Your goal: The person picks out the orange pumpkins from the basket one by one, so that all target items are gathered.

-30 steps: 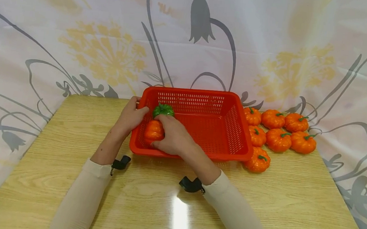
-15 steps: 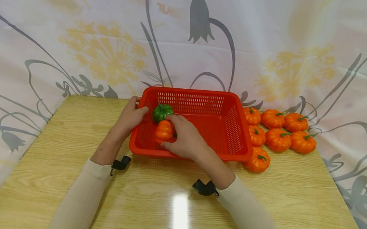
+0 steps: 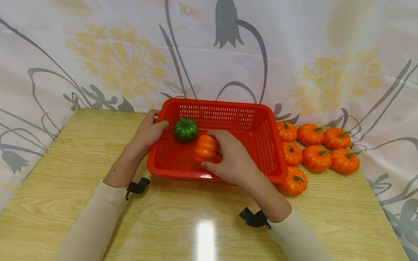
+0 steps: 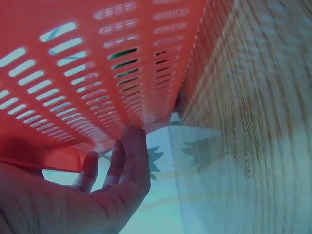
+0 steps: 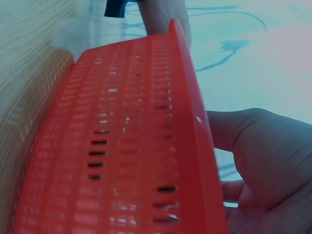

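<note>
My right hand (image 3: 234, 157) grips a small orange pumpkin (image 3: 205, 148) between thumb and fingers, over the inside of the red plastic basket (image 3: 278, 165). Its green stem points toward the palm. In the right wrist view the basket's slotted wall (image 5: 126, 122) hides the pumpkin, and the hand (image 5: 273, 165) reaches over the rim. A green pumpkin (image 3: 186, 129) sits in the basket's back left corner. My left hand (image 3: 149, 133) holds the basket's left rim, thumb on top. In the left wrist view the fingers (image 4: 134, 156) curl against the slotted outer wall.
Right of the basket, several orange pumpkins (image 3: 317, 158) stand grouped on the wooden table (image 3: 170, 230); the front one (image 3: 294, 181) is close against the basket's corner. A flower-patterned curtain (image 3: 127, 36) hangs behind the table. A black wrist strap piece (image 3: 254, 218) juts from the right sleeve.
My right hand has moved rightward with the orange pumpkin, from beside the basket's left wall toward its middle. More of the green pumpkin now shows. The left hand has stayed put.
</note>
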Demonstrator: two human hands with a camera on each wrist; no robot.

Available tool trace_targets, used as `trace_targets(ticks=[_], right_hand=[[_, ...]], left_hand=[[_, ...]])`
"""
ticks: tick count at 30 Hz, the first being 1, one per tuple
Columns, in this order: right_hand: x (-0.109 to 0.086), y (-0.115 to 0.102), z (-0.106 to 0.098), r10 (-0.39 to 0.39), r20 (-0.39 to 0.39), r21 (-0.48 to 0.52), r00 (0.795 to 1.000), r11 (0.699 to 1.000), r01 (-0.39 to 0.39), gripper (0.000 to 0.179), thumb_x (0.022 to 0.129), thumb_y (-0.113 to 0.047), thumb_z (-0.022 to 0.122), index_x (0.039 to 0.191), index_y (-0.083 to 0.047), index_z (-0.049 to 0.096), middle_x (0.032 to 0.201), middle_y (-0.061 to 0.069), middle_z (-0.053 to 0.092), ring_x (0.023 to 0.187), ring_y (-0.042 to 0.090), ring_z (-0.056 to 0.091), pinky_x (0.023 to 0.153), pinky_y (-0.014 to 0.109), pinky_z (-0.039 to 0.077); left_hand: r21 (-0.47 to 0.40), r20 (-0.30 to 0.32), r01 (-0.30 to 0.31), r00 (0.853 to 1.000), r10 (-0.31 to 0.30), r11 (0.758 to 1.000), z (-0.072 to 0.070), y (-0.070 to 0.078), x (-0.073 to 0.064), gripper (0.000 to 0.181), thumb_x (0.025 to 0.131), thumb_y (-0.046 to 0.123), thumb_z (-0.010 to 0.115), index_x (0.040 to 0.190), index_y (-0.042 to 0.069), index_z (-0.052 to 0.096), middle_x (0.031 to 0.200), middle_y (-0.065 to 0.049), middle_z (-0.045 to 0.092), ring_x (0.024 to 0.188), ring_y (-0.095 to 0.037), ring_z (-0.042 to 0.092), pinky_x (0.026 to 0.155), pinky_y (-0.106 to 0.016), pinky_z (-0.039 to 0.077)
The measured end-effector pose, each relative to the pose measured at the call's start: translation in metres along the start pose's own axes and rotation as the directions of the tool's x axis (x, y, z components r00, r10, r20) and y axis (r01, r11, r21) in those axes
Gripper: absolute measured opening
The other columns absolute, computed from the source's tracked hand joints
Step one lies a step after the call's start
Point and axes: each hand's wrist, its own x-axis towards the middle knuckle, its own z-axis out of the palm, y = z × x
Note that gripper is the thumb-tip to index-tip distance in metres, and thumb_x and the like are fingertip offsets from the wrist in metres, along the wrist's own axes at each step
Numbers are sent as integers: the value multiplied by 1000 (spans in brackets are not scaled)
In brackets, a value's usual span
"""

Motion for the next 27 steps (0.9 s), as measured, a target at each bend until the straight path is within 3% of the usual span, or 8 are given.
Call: trace_targets(ticks=[18, 27], right_hand=[[-33, 25, -31, 35, -48, -18, 998, 999, -36, 79, 83, -24, 91, 150, -9, 51, 144, 8, 57, 119, 27, 61, 102, 47, 56], [-47, 31, -42, 32, -70, -37, 997, 999, -34, 80, 82, -24, 91, 150, -9, 51, 143, 8, 58, 115, 28, 61, 100, 47, 56]], left_hand=[[-40, -5, 44, 999, -44, 998, 1, 0, -1, 47, 101, 13, 49, 145, 1, 38, 131, -22, 49, 116, -42, 64, 96, -53, 61], [-59, 8, 61, 998, -60, 996, 2, 1, -1, 53, 103, 14, 48, 152, 4, 34, 131, -20, 47, 118, -40, 62, 99, -53, 59]])
